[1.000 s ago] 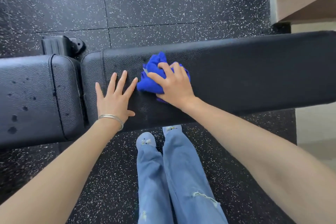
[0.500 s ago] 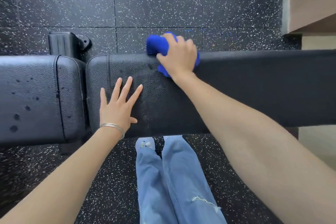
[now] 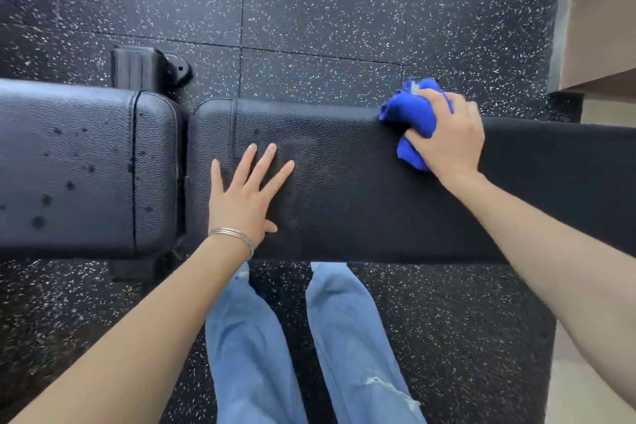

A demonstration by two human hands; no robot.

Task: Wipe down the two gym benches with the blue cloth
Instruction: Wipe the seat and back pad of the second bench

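Note:
A long black padded bench (image 3: 344,189) runs across the view in front of me. Its separate seat pad (image 3: 69,165) at the left is dotted with dark droplets. My right hand (image 3: 451,138) grips a bunched blue cloth (image 3: 411,113) and presses it on the long pad's far edge, right of centre. My left hand (image 3: 246,193) lies flat on the long pad near its left end, fingers spread, holding nothing. A thin bracelet (image 3: 234,237) circles that wrist.
Black speckled rubber floor (image 3: 309,3) surrounds the bench. A black bench foot with a wheel (image 3: 148,69) sticks out behind the gap between the pads. My legs in blue jeans (image 3: 309,348) stand against the near side. A beige wall (image 3: 602,10) rises at far right.
My right hand carried the cloth from the middle of the pad to its far edge, then swept it right along that edge. My left hand stayed planted.

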